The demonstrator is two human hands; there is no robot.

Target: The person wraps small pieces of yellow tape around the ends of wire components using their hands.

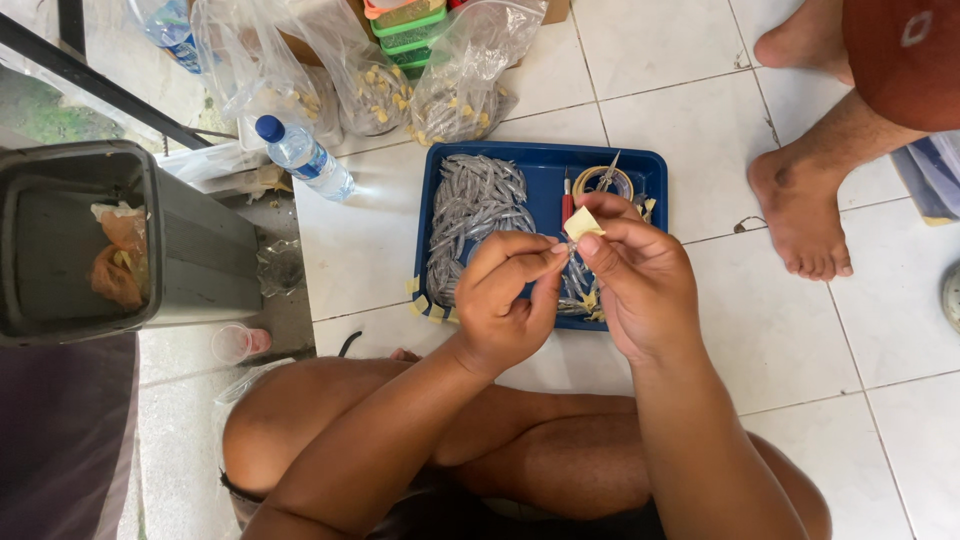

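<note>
I see both hands raised over a blue tray (540,160) on the tiled floor (760,340). My left hand (505,300) pinches a small silvery piece, while my right hand (640,275) holds a strip of yellowish tape (581,223) against it. A heap of silvery pieces (475,210) fills the tray's left half, a tape roll (602,180) its far corner. A water bottle (305,158) lies nearby.

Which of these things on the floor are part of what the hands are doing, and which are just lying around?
In use:
left hand and right hand, pinching a small silvery piece with a yellow tape piece
blue tray of silvery pieces
tape roll

Lying about:
water bottle
grey bin
plastic bags
small plastic cup
</note>
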